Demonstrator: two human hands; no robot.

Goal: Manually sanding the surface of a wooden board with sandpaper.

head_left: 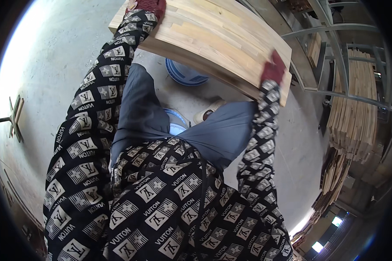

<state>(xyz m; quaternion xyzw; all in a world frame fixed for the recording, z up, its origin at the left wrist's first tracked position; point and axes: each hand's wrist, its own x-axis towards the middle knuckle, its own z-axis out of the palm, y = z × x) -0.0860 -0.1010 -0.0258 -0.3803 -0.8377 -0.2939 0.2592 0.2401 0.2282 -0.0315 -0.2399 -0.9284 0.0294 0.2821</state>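
A pale wooden panel (pixel 213 32), made up of glued strips, lies in front of me above the floor. At its left end, my left hand (pixel 150 6), in a dark red glove, rests on the wood; its fingers are partly cut off by the picture's upper rim. My right hand (pixel 274 68), gloved the same, is at the panel's right end near the front corner. Motion smears its fingers, so their grip is unclear. The panel's front edge (pixel 204 65) is also somewhat blurred. Beneath it stands a blue bucket (pixel 185 74), partly hidden by the panel.
Between my legs shows another blue-and-white round thing (pixel 176 124), beside a light shoe (pixel 208 112). Metal racking (pixel 335 32) and stacked boards (pixel 353 108) stand at the right. On the concrete floor at the left is a branched stand foot (pixel 15 118).
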